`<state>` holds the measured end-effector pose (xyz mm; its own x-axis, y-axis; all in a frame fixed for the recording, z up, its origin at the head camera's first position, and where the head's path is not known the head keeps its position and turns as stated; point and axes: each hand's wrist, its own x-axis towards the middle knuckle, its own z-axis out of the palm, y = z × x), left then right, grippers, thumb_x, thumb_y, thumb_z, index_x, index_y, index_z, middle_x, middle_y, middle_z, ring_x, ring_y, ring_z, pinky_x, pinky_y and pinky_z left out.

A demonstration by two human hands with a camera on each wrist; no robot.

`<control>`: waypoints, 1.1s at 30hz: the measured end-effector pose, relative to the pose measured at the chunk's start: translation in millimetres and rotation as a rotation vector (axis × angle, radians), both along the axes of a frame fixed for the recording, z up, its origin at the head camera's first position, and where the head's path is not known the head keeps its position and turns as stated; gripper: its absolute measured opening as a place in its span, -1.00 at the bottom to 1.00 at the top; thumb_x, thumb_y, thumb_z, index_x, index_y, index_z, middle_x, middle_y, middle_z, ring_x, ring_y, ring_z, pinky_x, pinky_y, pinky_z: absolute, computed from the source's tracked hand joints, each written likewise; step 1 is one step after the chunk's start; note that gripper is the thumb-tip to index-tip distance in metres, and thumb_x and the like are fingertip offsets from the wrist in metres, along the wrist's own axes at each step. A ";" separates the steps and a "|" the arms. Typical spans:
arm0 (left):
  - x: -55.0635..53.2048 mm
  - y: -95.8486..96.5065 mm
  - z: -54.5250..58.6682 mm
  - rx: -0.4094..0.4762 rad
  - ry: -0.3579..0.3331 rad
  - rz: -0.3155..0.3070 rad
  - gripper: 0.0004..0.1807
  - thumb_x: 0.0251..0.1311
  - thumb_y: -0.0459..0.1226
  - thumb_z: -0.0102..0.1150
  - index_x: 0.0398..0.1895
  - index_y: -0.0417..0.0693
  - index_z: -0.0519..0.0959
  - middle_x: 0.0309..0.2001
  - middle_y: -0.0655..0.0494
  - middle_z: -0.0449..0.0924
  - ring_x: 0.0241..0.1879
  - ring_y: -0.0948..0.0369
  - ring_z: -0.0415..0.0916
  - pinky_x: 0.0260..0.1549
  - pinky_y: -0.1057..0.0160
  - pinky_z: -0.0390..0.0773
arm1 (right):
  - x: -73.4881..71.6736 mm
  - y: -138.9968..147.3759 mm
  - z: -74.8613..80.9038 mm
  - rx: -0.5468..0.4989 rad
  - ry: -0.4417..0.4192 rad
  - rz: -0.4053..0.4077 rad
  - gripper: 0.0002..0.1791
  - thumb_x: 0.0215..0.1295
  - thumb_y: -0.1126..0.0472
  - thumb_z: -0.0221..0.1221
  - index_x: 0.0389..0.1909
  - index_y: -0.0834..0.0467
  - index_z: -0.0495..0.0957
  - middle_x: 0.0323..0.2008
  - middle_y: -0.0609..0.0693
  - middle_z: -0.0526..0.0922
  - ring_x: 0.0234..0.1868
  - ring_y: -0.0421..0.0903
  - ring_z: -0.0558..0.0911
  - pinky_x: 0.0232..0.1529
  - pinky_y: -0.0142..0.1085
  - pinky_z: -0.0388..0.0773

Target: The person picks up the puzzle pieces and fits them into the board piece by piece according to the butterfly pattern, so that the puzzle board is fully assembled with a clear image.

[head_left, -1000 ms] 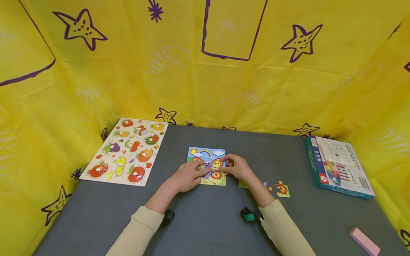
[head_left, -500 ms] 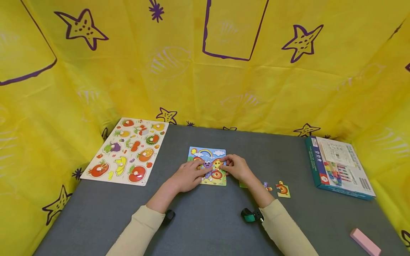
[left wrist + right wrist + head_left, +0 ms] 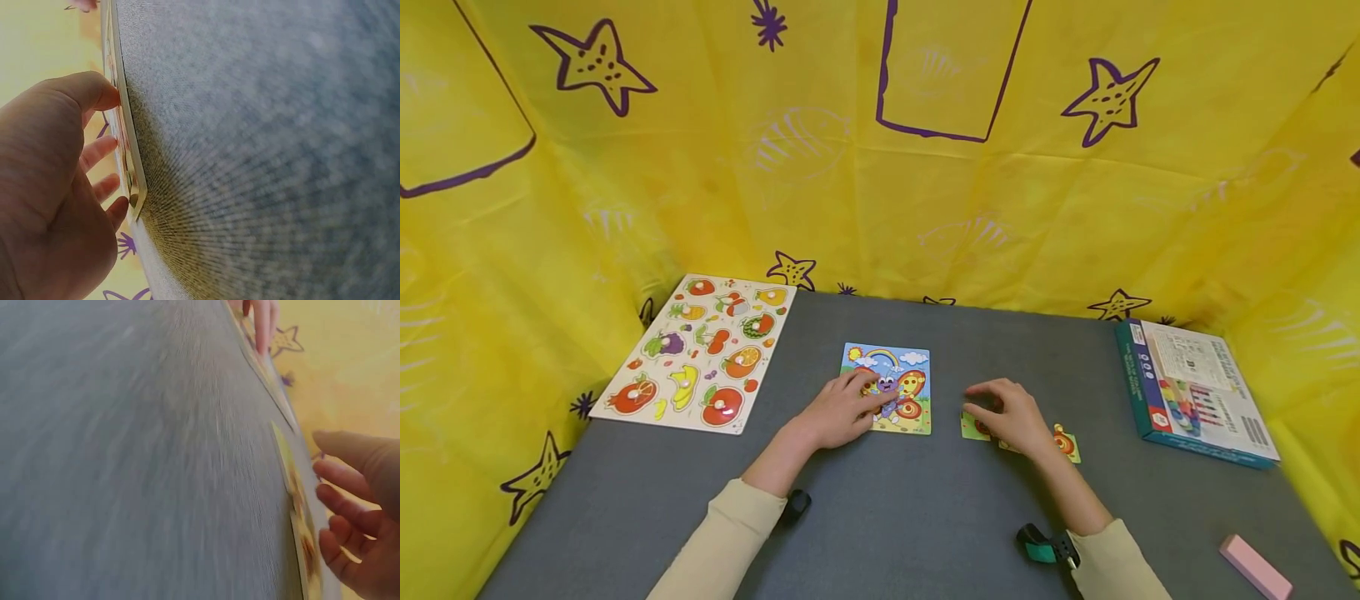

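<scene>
- So, the butterfly puzzle [image 3: 912,390] lies flat on the grey table [image 3: 887,525], pretty much between the two hands, just left of the loose pieces [image 3: 1066,447].
- Left hand [image 3: 842,410] rests on the puzzle's left side, fingers spread and not wrapped around anything. From the head view you can't see the thumb side's contact well, but the left wrist view has the thumb tip right at the board's edge.
- Right hand [image 3: 1011,419] is over the loose pieces, thumb and index clearly apart, nothing pinched. Head view loses part of the row behind that hand.
- Right wrist view gets the pieces edge-on, fingertips close beside them. Can't tell if any of them actually touch. It also catches the left hand's fingers on the puzzle up top.
- Only the head view has the whole spread: fruit board [image 3: 698,363] over on the left, teal-edged box [image 3: 1198,392] on the right, pink block [image 3: 1255,567] nearer the camera.
- Yellow cloth [image 3: 865,200] with starfish drawings hangs behind it all.
</scene>
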<state>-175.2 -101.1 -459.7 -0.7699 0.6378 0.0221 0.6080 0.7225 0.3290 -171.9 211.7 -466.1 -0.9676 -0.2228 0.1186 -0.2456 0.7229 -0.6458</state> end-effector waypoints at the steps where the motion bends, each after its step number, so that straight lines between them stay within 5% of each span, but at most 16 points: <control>1: -0.1 -0.2 -0.4 0.000 -0.002 -0.001 -0.49 0.40 -0.24 -0.05 0.41 0.18 0.38 0.36 -0.12 0.20 0.36 -0.14 0.08 0.21 -0.20 0.19 | 3.7 4.7 0.2 0.014 0.008 0.001 -0.70 0.14 0.11 0.40 -0.11 0.09 0.71 -0.15 0.03 0.62 -0.26 -0.05 0.44 -0.24 -0.19 0.37; 12: 3.1 -5.4 -1.9 0.144 -0.046 0.041 -0.44 0.35 -0.30 0.07 0.42 -0.12 0.32 0.42 -0.23 0.14 0.42 -0.14 0.02 0.31 -0.17 0.13 | 24.0 21.9 1.0 0.072 0.044 0.060 -0.52 -0.06 0.03 0.51 -0.11 0.14 0.67 -0.06 0.11 0.58 -0.05 0.12 0.41 -0.07 -0.02 0.36; 20: 24.6 -30.5 -1.0 0.171 -0.185 0.149 -0.31 0.36 -0.23 0.11 0.46 -0.31 0.14 0.50 -0.20 -0.01 0.47 -0.09 -0.06 0.35 -0.06 0.11 | 20.9 19.3 -3.7 0.061 0.110 0.069 -0.59 -0.12 0.09 0.55 -0.24 0.13 0.65 -0.17 0.06 0.60 -0.07 0.10 0.44 -0.04 -0.01 0.33; 27: 40.3 -45.7 -1.4 0.144 -0.230 0.154 -0.29 0.39 -0.20 0.09 0.49 -0.27 0.09 0.52 -0.13 -0.05 0.49 -0.06 -0.09 0.35 -0.06 0.11 | 20.8 13.5 0.2 0.025 0.088 0.056 -0.62 -0.05 0.12 0.52 -0.22 0.10 0.60 -0.31 -0.10 0.63 -0.30 -0.09 0.45 -0.29 -0.25 0.37; 33: 45.5 -47.7 -2.6 0.151 -0.229 0.162 -0.29 0.39 -0.20 0.09 0.50 -0.25 0.09 0.52 -0.10 -0.03 0.48 -0.05 -0.05 0.34 -0.08 0.14 | 15.2 -2.4 6.9 -0.148 -0.005 0.006 -0.81 0.14 0.14 0.40 -0.25 0.05 0.66 -0.44 -0.16 0.67 -0.52 -0.18 0.54 -0.55 -0.37 0.44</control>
<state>-129.7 -148.7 -462.3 -0.8571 0.5091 -0.0783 0.3866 0.7363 0.5553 -156.7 209.3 -459.2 -0.9670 -0.2091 0.1459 -0.2464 0.6186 -0.7461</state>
